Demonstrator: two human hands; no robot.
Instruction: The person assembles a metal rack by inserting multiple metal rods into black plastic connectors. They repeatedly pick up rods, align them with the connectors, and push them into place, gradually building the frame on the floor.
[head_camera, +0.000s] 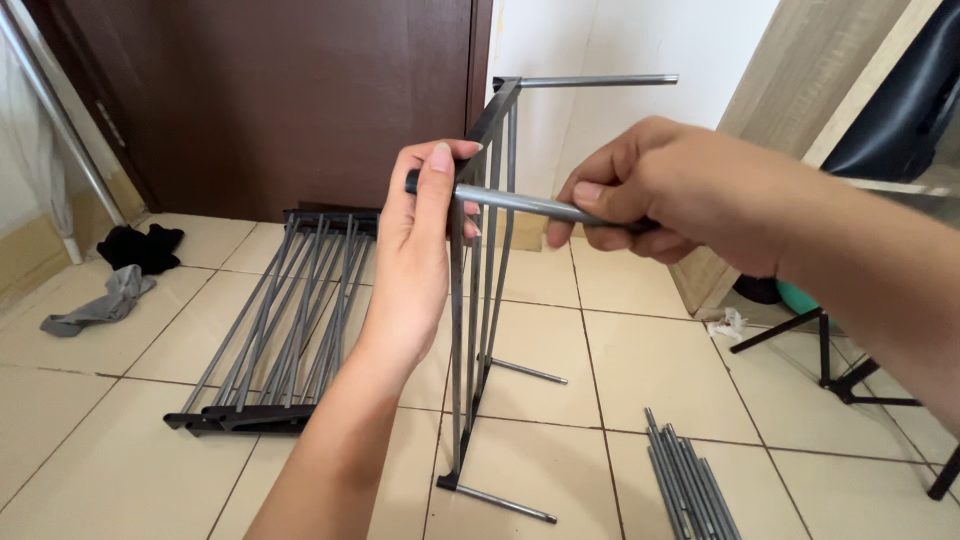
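An upright grey metal rack frame (482, 300) with black plastic ends stands on the tiled floor in the middle of the view. My left hand (415, 250) grips its upper part, fingers wrapped around the frame's bars. My right hand (665, 195) is closed on a grey metal rod (520, 203) held level, its black-tipped left end lying at the frame next to my left fingers. Another rod (598, 80) sticks out sideways from the frame's top.
Flat rack panels (285, 320) lie on the floor at left. A bundle of several loose rods (690, 480) lies at lower right. Dark and grey cloths (120, 275) sit at far left. A brown door (270, 100) is behind; black stand legs (850, 375) at right.
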